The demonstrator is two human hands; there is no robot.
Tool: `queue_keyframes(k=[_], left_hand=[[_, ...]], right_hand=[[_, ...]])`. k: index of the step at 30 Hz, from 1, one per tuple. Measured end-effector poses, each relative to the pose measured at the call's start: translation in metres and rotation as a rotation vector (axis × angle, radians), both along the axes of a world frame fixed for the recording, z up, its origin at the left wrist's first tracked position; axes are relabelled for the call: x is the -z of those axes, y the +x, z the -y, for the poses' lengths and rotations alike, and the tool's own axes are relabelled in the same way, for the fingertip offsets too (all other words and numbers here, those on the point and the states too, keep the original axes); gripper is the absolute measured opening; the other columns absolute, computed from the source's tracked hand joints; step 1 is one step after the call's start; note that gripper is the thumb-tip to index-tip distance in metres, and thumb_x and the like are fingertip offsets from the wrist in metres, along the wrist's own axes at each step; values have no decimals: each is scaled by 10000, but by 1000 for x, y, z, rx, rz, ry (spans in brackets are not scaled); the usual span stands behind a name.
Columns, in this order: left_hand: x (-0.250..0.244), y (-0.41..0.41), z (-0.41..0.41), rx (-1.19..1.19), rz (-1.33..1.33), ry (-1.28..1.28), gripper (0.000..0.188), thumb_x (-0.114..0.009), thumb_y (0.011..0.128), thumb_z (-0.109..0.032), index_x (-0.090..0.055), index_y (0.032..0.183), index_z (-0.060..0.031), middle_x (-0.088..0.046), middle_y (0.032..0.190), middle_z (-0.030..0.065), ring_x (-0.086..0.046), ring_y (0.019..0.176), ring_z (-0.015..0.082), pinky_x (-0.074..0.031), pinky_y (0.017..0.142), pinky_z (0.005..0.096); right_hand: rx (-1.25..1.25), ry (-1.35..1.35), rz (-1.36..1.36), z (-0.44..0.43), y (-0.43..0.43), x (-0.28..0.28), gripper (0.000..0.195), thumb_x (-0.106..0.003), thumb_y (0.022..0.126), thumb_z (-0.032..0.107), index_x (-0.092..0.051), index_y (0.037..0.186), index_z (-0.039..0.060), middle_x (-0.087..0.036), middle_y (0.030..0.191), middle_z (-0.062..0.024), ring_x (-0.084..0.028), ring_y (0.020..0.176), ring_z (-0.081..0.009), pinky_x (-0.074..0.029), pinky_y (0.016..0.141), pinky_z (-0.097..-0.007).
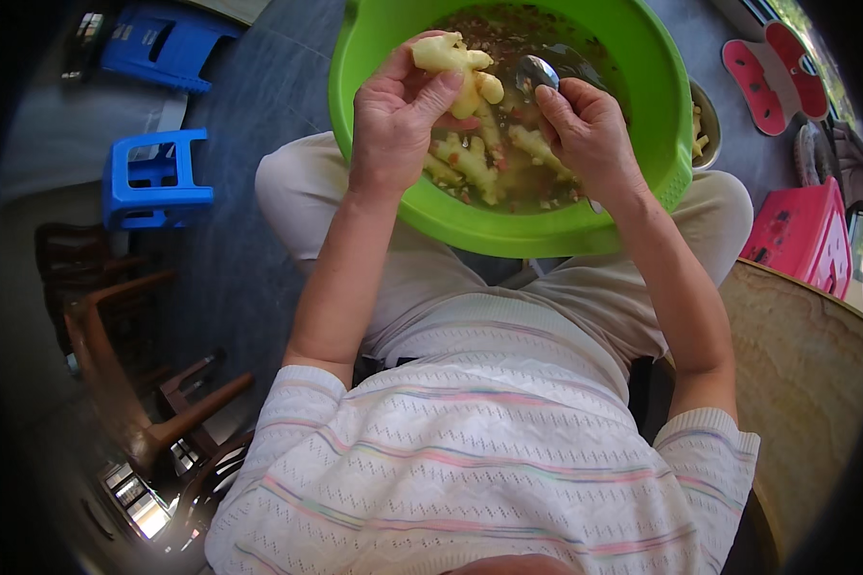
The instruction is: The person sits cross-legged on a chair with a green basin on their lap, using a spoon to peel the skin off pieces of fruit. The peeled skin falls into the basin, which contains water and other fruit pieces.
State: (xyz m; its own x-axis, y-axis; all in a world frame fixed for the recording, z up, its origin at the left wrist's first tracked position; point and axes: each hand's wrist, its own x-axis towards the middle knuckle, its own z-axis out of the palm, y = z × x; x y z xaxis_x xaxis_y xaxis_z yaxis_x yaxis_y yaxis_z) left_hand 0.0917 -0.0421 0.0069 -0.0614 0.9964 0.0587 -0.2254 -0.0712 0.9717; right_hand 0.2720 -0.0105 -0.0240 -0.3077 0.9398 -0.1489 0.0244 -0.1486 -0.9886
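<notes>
Over a green plastic basin (518, 241), my left hand (403, 115) grips a pale, mostly peeled ginger root (449, 61) between thumb and fingers. My right hand (593, 133) holds a metal spoon (538, 72), its bowl just right of the root and apart from it. The handle's end shows below the palm. Cloudy water fills the basin's bottom, with peel scraps floating in it. Several more ginger roots (475, 165) lie in the water below my hands.
A metal bowl (713, 136) with ginger pieces stands right of the basin, partly hidden by it. Blue plastic stools (160, 180) and wooden chairs (108, 359) are at left. On the right are a pink plastic stool (798, 230), a red-and-white folding item (777, 79) and a stone-patterned surface (784, 359).
</notes>
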Motion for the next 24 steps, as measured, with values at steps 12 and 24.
queue_keyframes(k=[12, 24], left_hand=[[5, -3, -2, 47, -190, 109, 318, -574, 838, -16, -523, 1151, -36, -585, 1042, 68, -584, 927, 152, -555, 720, 295], [1, -9, 4, 205, -219, 251, 300, -581, 751, 87, -605, 1019, -45, -530, 1116, 57, -516, 1040, 138, -455, 863, 264]], right_hand=[[-125, -127, -250, 3, 1, -30, 228, -523, 910, 242, -549, 814, 38, -450, 590, 41, -328, 443, -9, -243, 380, -174], [-282, -338, -302, -3, 15, -23, 228, -501, 922, 243, -551, 840, 36, -406, 596, 40, -255, 415, -2, -178, 350, -174]])
